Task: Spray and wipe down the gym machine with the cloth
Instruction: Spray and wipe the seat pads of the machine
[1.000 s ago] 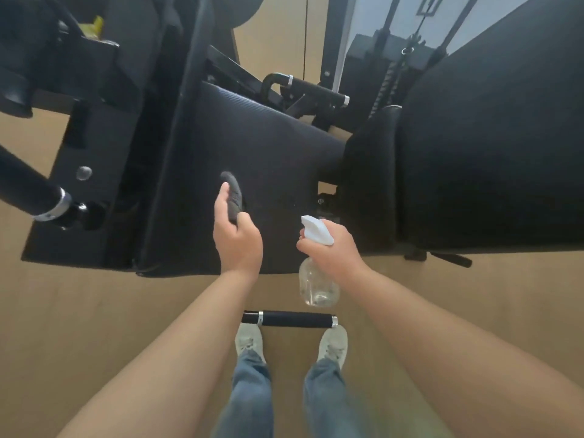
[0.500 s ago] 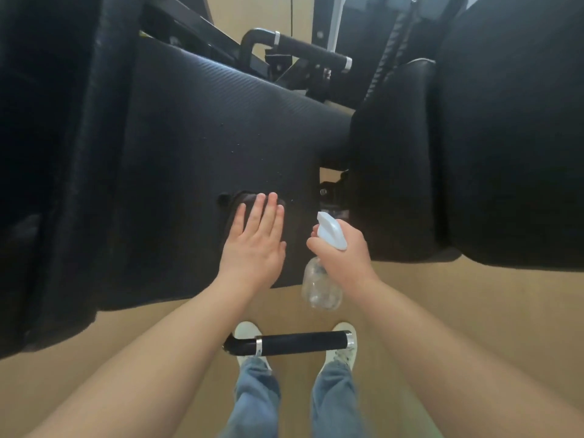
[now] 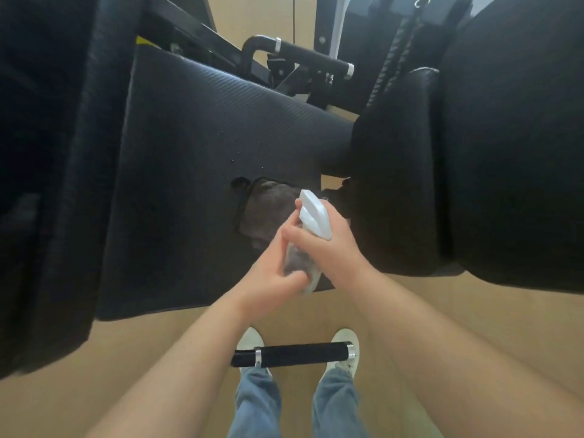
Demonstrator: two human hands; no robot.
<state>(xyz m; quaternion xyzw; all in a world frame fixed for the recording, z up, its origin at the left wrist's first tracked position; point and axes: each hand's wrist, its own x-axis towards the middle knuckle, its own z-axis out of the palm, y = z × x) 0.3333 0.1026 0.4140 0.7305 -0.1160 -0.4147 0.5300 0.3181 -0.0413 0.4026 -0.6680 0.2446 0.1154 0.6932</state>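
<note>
The gym machine's black textured seat pad (image 3: 196, 172) fills the middle of the head view. A dark grey cloth (image 3: 267, 205) lies on the pad near its front right corner, let go. My right hand (image 3: 328, 248) grips a clear spray bottle (image 3: 308, 270) with a white trigger head (image 3: 314, 216) just in front of the cloth. My left hand (image 3: 268, 279) has come up against the bottle's clear body, fingers curled around it; motion blur hides how firm the hold is.
A large black back pad (image 3: 505, 147) stands to the right. Another black pad (image 3: 47, 184) rises on the left. Black grip handles with chrome collars sit behind the seat (image 3: 313, 56) and low by my shoes (image 3: 303, 354). Tan floor lies below.
My left hand has lifted off the cloth, leaving it on the seat, and moved right onto the spray bottle. My right hand has raised the bottle over the pad's corner.
</note>
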